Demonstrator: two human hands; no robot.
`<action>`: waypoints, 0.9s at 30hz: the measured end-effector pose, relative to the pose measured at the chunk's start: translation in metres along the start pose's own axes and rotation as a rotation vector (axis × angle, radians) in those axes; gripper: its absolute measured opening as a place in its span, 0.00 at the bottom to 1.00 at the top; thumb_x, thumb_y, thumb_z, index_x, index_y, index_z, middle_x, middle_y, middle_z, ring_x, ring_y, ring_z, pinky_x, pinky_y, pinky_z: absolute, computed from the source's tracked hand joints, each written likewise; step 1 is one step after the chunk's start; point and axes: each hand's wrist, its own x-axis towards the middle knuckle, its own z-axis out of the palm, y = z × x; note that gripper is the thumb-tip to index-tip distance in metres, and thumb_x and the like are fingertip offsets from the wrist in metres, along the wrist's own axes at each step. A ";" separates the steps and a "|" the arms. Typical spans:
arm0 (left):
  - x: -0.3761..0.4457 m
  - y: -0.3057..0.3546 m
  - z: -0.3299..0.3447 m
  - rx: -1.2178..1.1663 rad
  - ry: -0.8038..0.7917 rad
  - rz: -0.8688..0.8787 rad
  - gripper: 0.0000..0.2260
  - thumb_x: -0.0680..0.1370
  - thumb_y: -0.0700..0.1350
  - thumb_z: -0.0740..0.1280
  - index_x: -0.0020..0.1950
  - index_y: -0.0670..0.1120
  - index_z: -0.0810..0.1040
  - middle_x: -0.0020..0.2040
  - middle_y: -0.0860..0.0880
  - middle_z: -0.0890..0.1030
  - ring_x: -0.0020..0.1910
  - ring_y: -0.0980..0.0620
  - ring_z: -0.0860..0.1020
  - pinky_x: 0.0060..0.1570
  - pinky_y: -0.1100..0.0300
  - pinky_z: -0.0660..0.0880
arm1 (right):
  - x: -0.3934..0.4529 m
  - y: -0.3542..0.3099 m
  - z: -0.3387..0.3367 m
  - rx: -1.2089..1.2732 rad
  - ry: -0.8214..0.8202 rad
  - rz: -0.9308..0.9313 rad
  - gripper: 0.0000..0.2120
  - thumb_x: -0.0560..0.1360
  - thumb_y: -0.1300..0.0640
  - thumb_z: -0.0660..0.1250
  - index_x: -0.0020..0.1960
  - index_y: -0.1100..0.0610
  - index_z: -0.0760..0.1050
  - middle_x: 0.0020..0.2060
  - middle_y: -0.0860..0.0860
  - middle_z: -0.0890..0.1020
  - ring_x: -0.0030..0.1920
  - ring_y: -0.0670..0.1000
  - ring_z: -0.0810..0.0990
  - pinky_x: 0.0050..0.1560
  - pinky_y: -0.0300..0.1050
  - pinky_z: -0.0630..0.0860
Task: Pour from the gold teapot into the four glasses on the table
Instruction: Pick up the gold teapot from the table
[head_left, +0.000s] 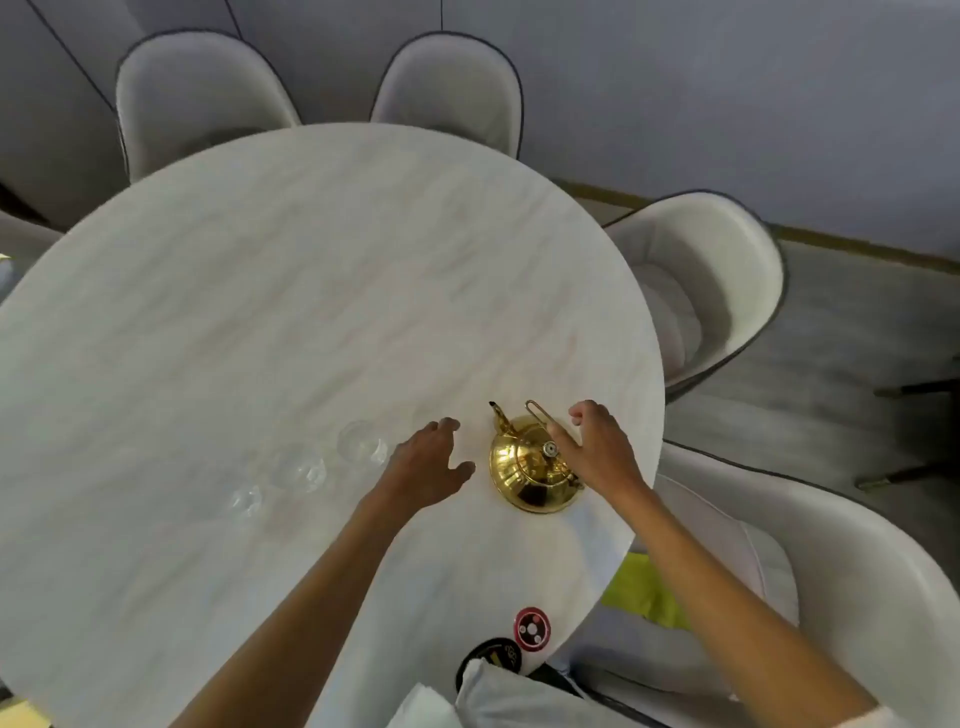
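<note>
The gold teapot (532, 467) stands upright near the table's (260, 286) right edge. The right hand (597, 447) hovers over its lid, fingers loosely curled, gripping nothing. The left hand (428, 462) lies spread and empty between teapot and glasses (361, 441)

left hand (423, 465): bare, no ring or watch seen | right hand (597, 447): bare, no ring or watch seen | forearms: 2, both uncovered along their visible length | sleeve (878, 719): pale edge at right arm's lower end, possibly a short sleeve, blurred
</note>
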 end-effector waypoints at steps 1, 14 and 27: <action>0.006 0.004 0.004 -0.011 -0.026 -0.007 0.31 0.82 0.55 0.68 0.81 0.44 0.64 0.76 0.44 0.74 0.75 0.43 0.73 0.70 0.49 0.71 | 0.000 0.002 0.002 0.065 0.020 0.010 0.20 0.80 0.41 0.62 0.59 0.57 0.73 0.53 0.53 0.80 0.53 0.53 0.80 0.48 0.48 0.77; 0.041 0.014 0.068 -0.140 -0.149 -0.024 0.29 0.81 0.53 0.70 0.78 0.42 0.68 0.73 0.41 0.77 0.72 0.41 0.76 0.66 0.48 0.74 | -0.008 0.012 0.028 0.418 -0.127 0.012 0.19 0.82 0.41 0.61 0.39 0.52 0.76 0.30 0.49 0.80 0.32 0.45 0.77 0.33 0.40 0.71; 0.033 -0.015 0.094 -0.362 -0.208 -0.089 0.29 0.82 0.51 0.70 0.77 0.39 0.68 0.74 0.39 0.76 0.71 0.40 0.77 0.68 0.48 0.75 | -0.006 0.000 0.021 0.642 -0.123 0.172 0.18 0.81 0.47 0.67 0.37 0.56 0.80 0.26 0.42 0.77 0.28 0.39 0.73 0.35 0.36 0.70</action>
